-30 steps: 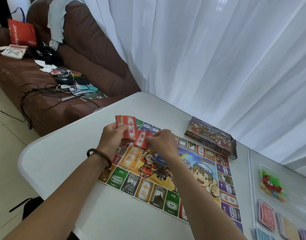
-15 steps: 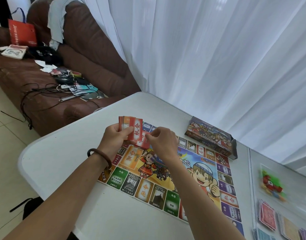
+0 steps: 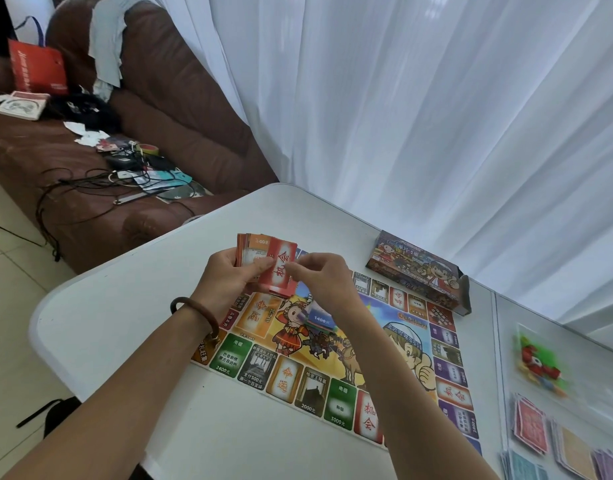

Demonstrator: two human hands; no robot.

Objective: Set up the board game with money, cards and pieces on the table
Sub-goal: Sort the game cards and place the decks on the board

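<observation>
Sorting the deck by type looks like the step in hand. The left hand grips a slightly fanned stack of cards above the near corner of the game board, its thumb pressed across the front. The right hand pinches the edge of the front red card between thumb and fingertips. To do this well, I would slide that one card sideways off the stack while the left thumb holds the rest, so that none spill onto the board. I would then lay it square on its own pile rather than drop it. A bluish card marked 1400 lies on the middle of the board, partly hidden under the right wrist, and may mark where one pile goes. The board lies flat on the white table. As for containers, the game box lies just beyond the board's far edge with its end flap open, and its inside cannot be seen. Well to the right, a clear bag holds green and red pieces, too blurred to count. Near it, loose stacks of paper money in pink, yellow, blue and purple sit on the table, in no container.
</observation>
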